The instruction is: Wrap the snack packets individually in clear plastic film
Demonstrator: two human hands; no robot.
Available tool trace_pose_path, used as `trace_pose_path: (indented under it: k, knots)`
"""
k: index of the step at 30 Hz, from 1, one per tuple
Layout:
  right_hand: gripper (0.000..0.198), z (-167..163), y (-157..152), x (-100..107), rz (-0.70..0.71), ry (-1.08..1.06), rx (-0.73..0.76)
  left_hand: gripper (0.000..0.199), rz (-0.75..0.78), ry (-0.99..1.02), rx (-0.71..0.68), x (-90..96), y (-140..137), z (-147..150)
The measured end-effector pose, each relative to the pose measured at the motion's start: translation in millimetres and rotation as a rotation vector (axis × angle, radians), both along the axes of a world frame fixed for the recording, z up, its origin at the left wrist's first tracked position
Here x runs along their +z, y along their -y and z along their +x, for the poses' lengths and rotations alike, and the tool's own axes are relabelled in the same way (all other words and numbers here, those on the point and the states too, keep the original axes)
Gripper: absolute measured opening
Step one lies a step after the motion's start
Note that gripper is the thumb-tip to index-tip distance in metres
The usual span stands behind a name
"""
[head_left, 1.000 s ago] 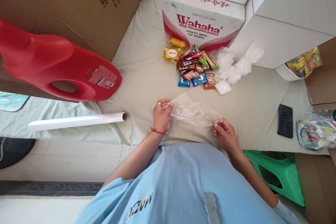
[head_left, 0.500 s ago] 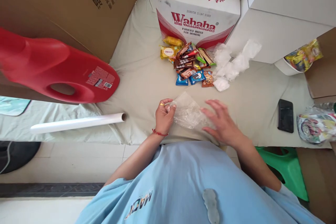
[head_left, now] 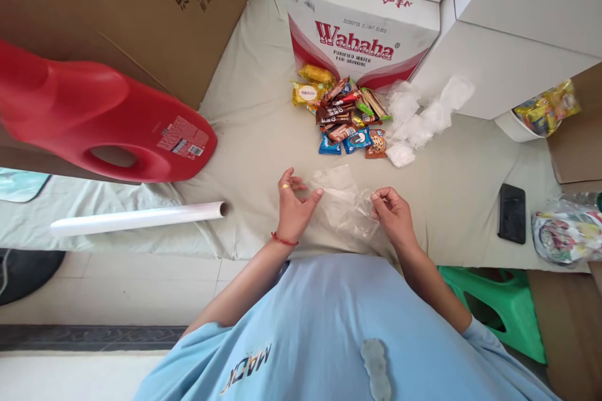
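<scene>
A clear plastic bag [head_left: 339, 195] lies crumpled over the cloth near the table's front edge. My right hand [head_left: 394, 212] pinches its right end between thumb and fingers. At the bag's left side, my left hand [head_left: 294, 203] has its thumb and fingers apart, with nothing gripped; I cannot tell whether the thumb touches the film. Beyond the bag is a pile of wrapped snacks [head_left: 336, 115] in brown, blue, yellow and green packets. Several white translucent crumpled bags [head_left: 426, 122] lie just right of the pile.
A Wahaha carton [head_left: 362, 31] stands behind the snacks. On the left are a red jug [head_left: 136, 94] and a white roll [head_left: 141, 218]. To the right are a phone [head_left: 512, 213], a patterned bundle in plastic [head_left: 564, 235] and a white bowl [head_left: 517, 128] with yellow packets.
My right hand has gone from spread fingers to pinching the bag's right end. My left hand's fingers have parted from the bag's left corner. The view has shifted slightly.
</scene>
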State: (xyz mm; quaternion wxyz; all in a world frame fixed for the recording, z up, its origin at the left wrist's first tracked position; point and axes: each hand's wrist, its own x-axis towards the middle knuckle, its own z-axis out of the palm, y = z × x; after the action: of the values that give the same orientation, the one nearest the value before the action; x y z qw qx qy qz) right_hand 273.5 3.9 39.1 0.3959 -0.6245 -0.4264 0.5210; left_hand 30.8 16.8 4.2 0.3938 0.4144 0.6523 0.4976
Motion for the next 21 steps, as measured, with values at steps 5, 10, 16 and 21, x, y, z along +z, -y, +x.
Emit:
trace_pose_path:
  k: [5,10,16,21]
  knots:
    - [0.032,-2.6,8.0,-7.3,-0.002,-0.082,-0.148,0.027,0.343,-0.545,-0.275,-0.3,14.2,13.6]
    - [0.036,12.4,14.9,-14.1,0.051,-0.034,-0.273,0.024,0.316,-0.624,-0.819,-10.1,14.4,22.5]
    - [0.042,54.9,30.2,-27.0,0.071,0.089,-0.533,0.041,0.108,-0.931,-0.628,-9.0,12.0,14.0]
    - [0.042,71.4,43.6,-32.7,0.033,0.114,-0.572,0.038,0.08,-1.039,-0.639,5.7,5.8,15.4]
